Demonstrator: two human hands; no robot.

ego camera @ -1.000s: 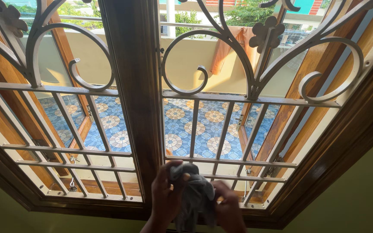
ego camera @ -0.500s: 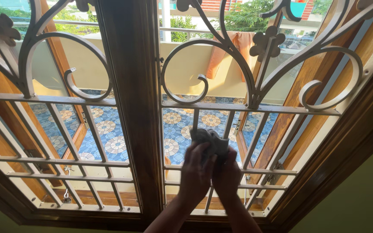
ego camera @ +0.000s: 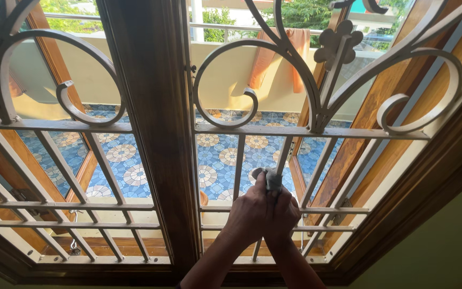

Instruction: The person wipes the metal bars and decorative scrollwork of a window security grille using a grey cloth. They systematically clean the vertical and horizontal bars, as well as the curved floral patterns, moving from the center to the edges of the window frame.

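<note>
left hand (ego camera: 248, 213), right hand (ego camera: 282, 214) — pressed together, pinching crumpled grey cloth (ego camera: 270, 178) round slim metal bar (ego camera: 280, 166).

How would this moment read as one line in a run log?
left hand: on grey cloth | right hand: on cloth too | cloth: wrapped around upright grille bar | place: right window pane, wooden frame

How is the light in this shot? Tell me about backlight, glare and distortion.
Head view: strong daylight outside backlights the hands and cloth, leaving them dark; the balcony wall is bright but not blown out; the grille stays sharp; wide-angle lens bends the frame edges.
</note>
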